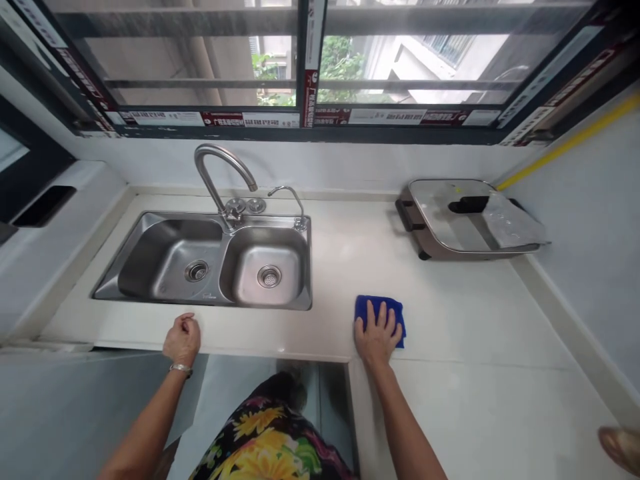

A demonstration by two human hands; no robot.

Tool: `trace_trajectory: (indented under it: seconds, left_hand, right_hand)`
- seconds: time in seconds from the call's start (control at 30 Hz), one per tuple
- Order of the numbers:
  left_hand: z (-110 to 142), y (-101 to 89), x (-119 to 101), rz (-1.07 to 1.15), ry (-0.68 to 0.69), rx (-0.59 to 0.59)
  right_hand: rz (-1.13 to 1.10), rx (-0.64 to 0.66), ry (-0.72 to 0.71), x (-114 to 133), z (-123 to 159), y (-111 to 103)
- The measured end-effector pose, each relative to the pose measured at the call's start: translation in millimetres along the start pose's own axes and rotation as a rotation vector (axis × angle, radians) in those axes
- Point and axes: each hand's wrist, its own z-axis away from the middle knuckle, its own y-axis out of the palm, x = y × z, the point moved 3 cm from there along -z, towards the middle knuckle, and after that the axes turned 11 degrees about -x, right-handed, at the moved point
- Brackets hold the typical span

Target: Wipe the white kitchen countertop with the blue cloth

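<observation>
My right hand (pixel 379 338) lies with spread fingers on a folded blue cloth (pixel 363 307), pressing it flat against the white countertop (pixel 330 267). The cloth shows around the fingertips and along the right side. To the left, my left hand (pixel 183 339) is loosely curled into a fist at the counter's front edge, just before the sink. Nothing shows inside its fingers. A silver band (pixel 181 369) circles the left wrist. The double steel sink (pixel 225 267) is set into the counter beyond the left hand, and its two basins hold nothing visible.
A tall curved faucet (pixel 213 167) and a small thin spout (pixel 295 197) stand behind the sink. At the back right sits an electric pan (pixel 435 247) with a glass lid (pixel 440 203) and a clear plastic bag (pixel 513 223) on it. A window (pixel 310 123) spans the back wall.
</observation>
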Motion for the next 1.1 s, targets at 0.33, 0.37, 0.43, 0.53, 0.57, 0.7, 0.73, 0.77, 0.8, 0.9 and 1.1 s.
trace_trajectory:
  seconds: [0.33, 0.37, 0.43, 0.53, 0.57, 0.7, 0.73, 0.77, 0.8, 0.9, 1.1]
  left_hand:
    - [0.8, 9.3, 11.4, 0.014, 0.072, -0.012]
    - [0.9, 11.4, 13.1, 0.021, 0.077, -0.015]
    - [1.3, 15.5, 17.0, 0.043, 0.082, -0.027]
    - [3.2, 20.3, 23.4, 0.101, 0.094, -0.051]
    - [4.0, 21.7, 25.6, 0.126, 0.103, -0.056]
    - [7.1, 28.1, 33.8, 0.26, 0.185, -0.046]
    - [8.0, 29.5, 35.8, 0.299, 0.214, -0.039]
    - [9.1, 30.5, 37.9, 0.341, 0.243, -0.031]
    - [10.4, 31.0, 40.2, 0.385, 0.273, -0.021]
    - [14.7, 28.1, 49.6, 0.535, 0.387, 0.033]
    - [7.3, -4.6, 100.8, 0.778, 0.578, 0.137]
  right_hand:
    - [-0.204, 0.119, -0.172, 123.1, 48.6, -20.8]
    - [-0.213, 0.128, -0.178, 129.3, 54.0, -24.2]
    - [-0.216, 0.137, -0.188, 140.2, 63.8, -30.2]
    - [-0.2, 0.123, -0.206, 158.2, 76.6, -36.6]
    - [-0.195, 0.115, -0.219, 166.0, 80.9, -38.0]
    - [-0.205, 0.113, -0.292, 210.2, 100.4, -42.3]
    - [-0.216, 0.127, -0.316, 224.3, 105.8, -43.5]
    - [-0.229, 0.142, -0.343, 239.0, 111.1, -44.7]
    - [-0.244, 0.157, -0.375, 254.1, 116.1, -46.0]
    - [-0.289, 0.195, -0.491, 297.8, 128.2, -48.9]
    - [-0.383, 0.278, -0.743, 370.2, 142.4, -43.9]
